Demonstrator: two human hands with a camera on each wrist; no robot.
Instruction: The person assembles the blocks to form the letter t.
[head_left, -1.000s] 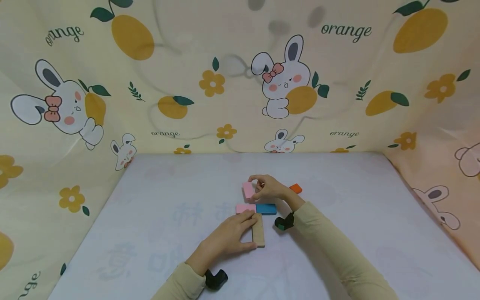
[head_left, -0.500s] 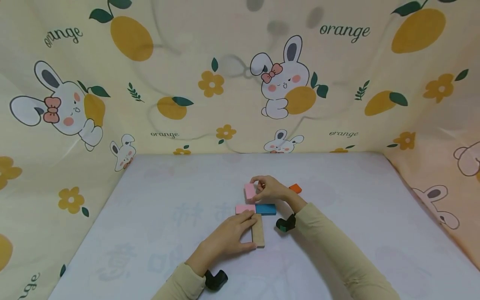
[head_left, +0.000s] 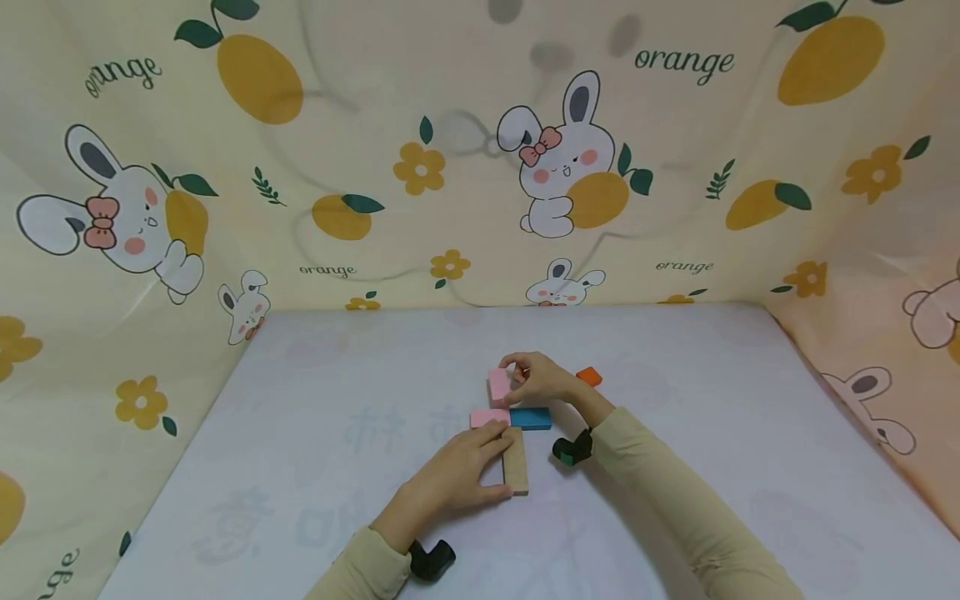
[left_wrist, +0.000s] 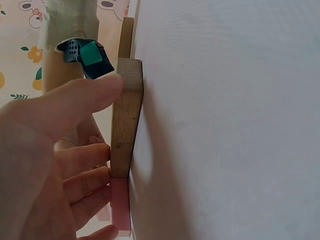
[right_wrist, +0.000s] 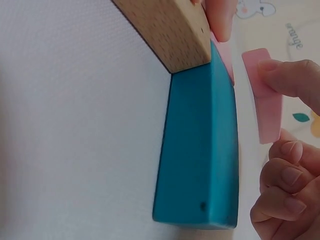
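Observation:
On the white table a plain wooden block [head_left: 517, 467] lies lengthwise, its far end against a pink block [head_left: 486, 417] and a blue block [head_left: 531, 418] that lie end to end. My left hand [head_left: 453, 475] rests along the wooden block's left side. Its thumb touches the near end, and its other fingertips reach the wooden block and the lying pink one. Just beyond that row, a second pink block [right_wrist: 270, 115] is pinched between the thumb and a finger of my right hand [head_left: 546, 377]. In the head view it stands lengthwise, close behind the lying pink block.
An orange block [head_left: 590, 377] lies to the right of my right hand, partly behind the forearm. Black wrist devices [head_left: 432, 561] sit at both cuffs. A patterned cloth [head_left: 465, 208] with rabbits and oranges rises behind the table and along its sides.
My right hand has shifted slightly right and then nearer the row with its pink block, narrowing the gap to the lying pink block. The left hand stays in place.

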